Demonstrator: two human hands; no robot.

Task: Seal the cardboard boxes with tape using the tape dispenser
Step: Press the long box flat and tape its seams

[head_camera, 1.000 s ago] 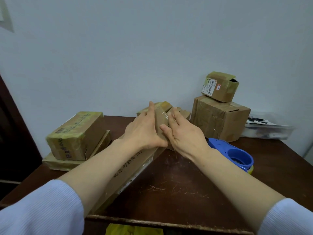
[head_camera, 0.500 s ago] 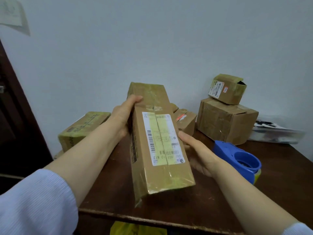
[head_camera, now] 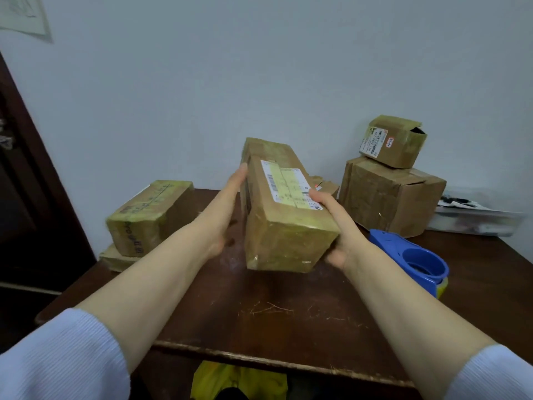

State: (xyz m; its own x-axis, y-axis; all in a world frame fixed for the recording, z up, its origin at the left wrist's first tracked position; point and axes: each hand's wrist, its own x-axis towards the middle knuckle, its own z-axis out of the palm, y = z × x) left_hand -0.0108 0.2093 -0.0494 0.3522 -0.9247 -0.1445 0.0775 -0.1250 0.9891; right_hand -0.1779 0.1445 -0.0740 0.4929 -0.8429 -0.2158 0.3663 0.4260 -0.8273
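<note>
Holding the long box [head_camera: 288, 235] clear of the bench [head_camera: 288, 313], roughly mid-bench, near end face toward the camera. Left hand [head_camera: 229, 206] lies flat along the box's left side, fingers straight. Right hand [head_camera: 340, 226] grips the right side, fingers curled over the top onto the shipping label [head_camera: 284, 183], thumb underneath. Yellowish tape shows on the near end and along the top, so this one looks sealed. That's a judgement: far end and underside are hidden. Tape dispenser [head_camera: 418, 261] sits idle on the bench just right of the right wrist, neither hand on it.

Rest of the boxes, as far as visible:
- Taped box [head_camera: 150, 215] at far left, stacked on a flat box [head_camera: 115, 261]: wrapped in yellowish tape, looks done.
- Big box [head_camera: 386, 197] at far right: flaps look closed, tape not confirmable.
- Small box [head_camera: 392, 141] on top of it: dark gap at its right corner, flap looks open, probably needs tape.
- Low box [head_camera: 326, 186] behind the long one: mostly hidden, can't tell.

Estimate: partway through. Remaining, likely: set the long box down, pick up the dispenser, close the small box, then check the big one and the hidden one.
</note>
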